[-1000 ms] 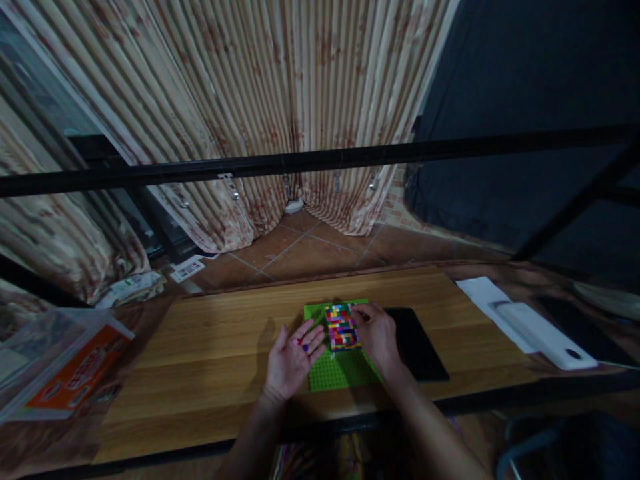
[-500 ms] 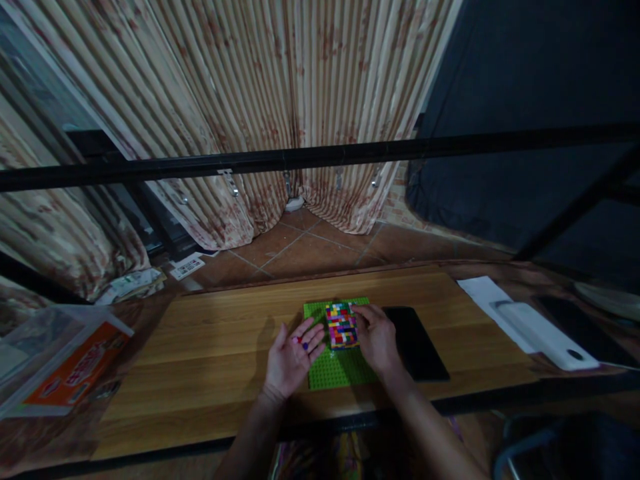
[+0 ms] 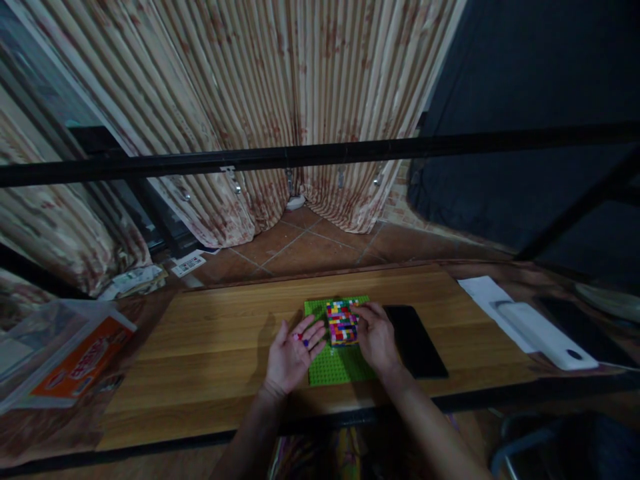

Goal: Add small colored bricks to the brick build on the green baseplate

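Note:
A green studded baseplate [image 3: 333,370] lies on the wooden table. On it stands a block of small multicoloured toy bricks [image 3: 341,325], packed in rows. My left hand [image 3: 290,360] is palm up just left of the block, fingers spread. A few loose toy bricks [image 3: 305,343], pink, red and purple, rest on its open palm and fingers. My right hand [image 3: 377,337] is pinched closed at the block's upper right edge, with the fingertips against it. Whatever is between those fingertips is too small and hidden to make out.
A black tablet-like slab [image 3: 417,341] lies just right of my right hand. Farther right are white paper [image 3: 483,293] and a white device [image 3: 547,335]. A clear plastic box with an orange label [image 3: 83,360] stands at left. A black rail [image 3: 320,155] crosses beyond the table.
Both hands keep nearly the same place and pose. My right fingertips stay at the block's upper right edge. The view has shifted very slightly.

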The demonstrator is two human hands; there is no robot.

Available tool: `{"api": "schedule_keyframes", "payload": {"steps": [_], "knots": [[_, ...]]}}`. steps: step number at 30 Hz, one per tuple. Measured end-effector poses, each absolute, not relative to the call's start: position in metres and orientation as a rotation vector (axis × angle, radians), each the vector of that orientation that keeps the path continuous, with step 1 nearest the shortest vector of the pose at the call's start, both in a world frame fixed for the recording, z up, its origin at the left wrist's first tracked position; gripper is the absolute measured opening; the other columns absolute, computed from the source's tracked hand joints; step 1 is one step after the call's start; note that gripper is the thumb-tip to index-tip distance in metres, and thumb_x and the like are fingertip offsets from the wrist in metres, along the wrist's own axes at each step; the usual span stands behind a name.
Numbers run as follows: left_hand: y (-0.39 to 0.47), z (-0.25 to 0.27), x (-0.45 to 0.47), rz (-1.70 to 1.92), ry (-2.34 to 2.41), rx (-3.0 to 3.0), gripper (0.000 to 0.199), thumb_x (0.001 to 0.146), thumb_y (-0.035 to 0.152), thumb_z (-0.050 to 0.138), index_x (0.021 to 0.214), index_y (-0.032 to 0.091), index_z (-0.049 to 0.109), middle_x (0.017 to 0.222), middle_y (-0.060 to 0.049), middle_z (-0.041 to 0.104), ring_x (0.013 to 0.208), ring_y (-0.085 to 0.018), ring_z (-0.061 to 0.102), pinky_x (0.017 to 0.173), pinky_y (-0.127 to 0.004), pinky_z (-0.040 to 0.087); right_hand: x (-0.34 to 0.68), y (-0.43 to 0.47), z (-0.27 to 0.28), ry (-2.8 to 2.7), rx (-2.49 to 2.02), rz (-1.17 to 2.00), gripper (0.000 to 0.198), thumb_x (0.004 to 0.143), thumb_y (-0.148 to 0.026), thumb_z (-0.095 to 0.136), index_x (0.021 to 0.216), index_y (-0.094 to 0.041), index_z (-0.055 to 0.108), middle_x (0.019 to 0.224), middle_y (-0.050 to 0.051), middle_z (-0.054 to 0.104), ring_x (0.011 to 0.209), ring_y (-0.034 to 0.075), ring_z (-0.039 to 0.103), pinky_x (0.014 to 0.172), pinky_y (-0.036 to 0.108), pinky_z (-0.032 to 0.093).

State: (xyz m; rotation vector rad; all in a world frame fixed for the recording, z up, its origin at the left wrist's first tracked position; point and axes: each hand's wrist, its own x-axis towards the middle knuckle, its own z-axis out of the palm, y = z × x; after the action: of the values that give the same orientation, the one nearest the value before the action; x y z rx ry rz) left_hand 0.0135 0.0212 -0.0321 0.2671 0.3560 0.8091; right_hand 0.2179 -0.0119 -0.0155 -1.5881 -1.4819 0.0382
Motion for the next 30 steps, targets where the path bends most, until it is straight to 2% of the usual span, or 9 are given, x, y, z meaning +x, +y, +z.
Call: {"api": "schedule_keyframes", "payload": {"steps": [5,10,14,17,21,25,30], "knots": [[0.020,-0.030,0.014,0.814,0.346,0.260,0.055,0.093,0.051,0.038,0.122,0.009,0.057,0.124,-0.018,0.061,0.112,-0.024,0.059,0.100,-0.039,0.040,0.199,-0.022,-0.004,-1.538,-1.661,-0.028,0.033,0.088,-0.014,0.039,0.100,-0.020,0.070,0.103,0.011,0.064,0.096,0.024,0.058,0.085,0.041,0.046],[0.019,-0.027,0.014,0.825,0.337,0.254,0.054,0.094,0.049,0.035,0.120,0.008,0.058,0.116,-0.015,0.065,0.098,-0.021,0.065,0.093,-0.033,0.045,0.150,-0.030,0.005,-1.773,-1.578,0.073,0.023,0.089,-0.017,0.048,0.089,-0.025,0.069,0.089,0.003,0.067,0.087,0.020,0.056,0.082,0.035,0.041],[0.018,-0.027,0.013,0.819,0.354,0.264,0.055,0.095,0.050,0.033,0.124,0.009,0.056,0.115,-0.015,0.066,0.100,-0.022,0.065,0.091,-0.033,0.046,0.123,-0.030,0.006,-1.939,-1.656,0.052,0.020,0.092,-0.023,0.050,0.087,-0.022,0.070,0.087,0.004,0.068,0.088,0.020,0.054,0.079,0.034,0.037],[0.017,-0.028,0.013,0.812,0.361,0.268,0.055,0.094,0.049,0.035,0.129,0.011,0.053,0.105,-0.013,0.070,0.095,-0.022,0.067,0.087,-0.033,0.048,0.117,-0.026,0.003,-1.978,-1.717,-0.027,0.019,0.092,-0.023,0.052,0.085,-0.022,0.070,0.087,0.004,0.068,0.087,0.020,0.053,0.078,0.035,0.034],[0.018,-0.029,0.012,0.808,0.356,0.249,0.053,0.094,0.047,0.037,0.132,0.013,0.050,0.090,-0.009,0.072,0.079,-0.019,0.068,0.076,-0.029,0.050,0.118,-0.023,0.000,-1.981,-1.728,-0.070,0.018,0.091,-0.025,0.054,0.082,-0.023,0.070,0.085,0.004,0.068,0.087,0.020,0.053,0.081,0.036,0.034],[0.018,-0.029,0.012,0.818,0.361,0.224,0.054,0.095,0.046,0.038,0.132,0.009,0.049,0.090,-0.009,0.072,0.071,-0.014,0.066,0.068,-0.024,0.050,0.119,-0.023,0.000,-1.992,-1.712,-0.056,0.018,0.091,-0.022,0.054,0.083,-0.022,0.070,0.086,0.004,0.069,0.087,0.020,0.054,0.079,0.035,0.035],[0.017,-0.026,0.013,0.813,0.355,0.237,0.053,0.095,0.047,0.037,0.126,0.008,0.053,0.088,-0.010,0.071,0.077,-0.016,0.067,0.075,-0.025,0.050,0.127,-0.029,0.011,-1.869,-1.634,0.078,0.020,0.090,-0.021,0.052,0.080,-0.022,0.069,0.082,0.003,0.068,0.082,0.019,0.057,0.077,0.033,0.039]]}}
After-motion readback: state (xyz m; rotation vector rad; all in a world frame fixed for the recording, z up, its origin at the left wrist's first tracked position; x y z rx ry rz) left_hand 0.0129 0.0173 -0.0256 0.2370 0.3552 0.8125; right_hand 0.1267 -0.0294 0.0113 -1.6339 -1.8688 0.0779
